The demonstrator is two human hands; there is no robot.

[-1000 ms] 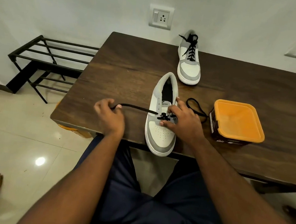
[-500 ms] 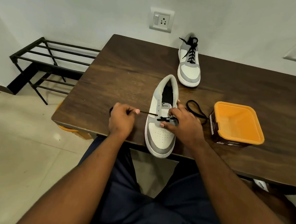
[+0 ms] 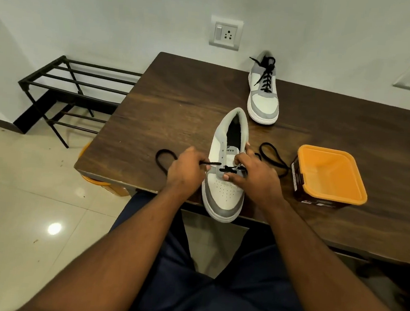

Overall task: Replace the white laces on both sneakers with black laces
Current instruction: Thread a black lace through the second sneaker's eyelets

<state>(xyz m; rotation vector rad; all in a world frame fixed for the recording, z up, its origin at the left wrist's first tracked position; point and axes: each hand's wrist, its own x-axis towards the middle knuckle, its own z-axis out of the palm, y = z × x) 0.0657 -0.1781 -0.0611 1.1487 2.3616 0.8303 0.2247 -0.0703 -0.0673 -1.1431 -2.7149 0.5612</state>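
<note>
Near sneaker (image 3: 224, 182) steadied by right grip (image 3: 252, 175) pinching its eyelet row, left grip (image 3: 185, 171) clamped on black lace (image 3: 210, 163), tensioning.

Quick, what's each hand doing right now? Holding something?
Left hand: pinching the black lace beside the near sneaker.
Right hand: fingers curled on the sneaker, pinching the lace at the eyelets.

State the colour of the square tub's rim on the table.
Orange, on the tub, clearest in the head view.
</note>
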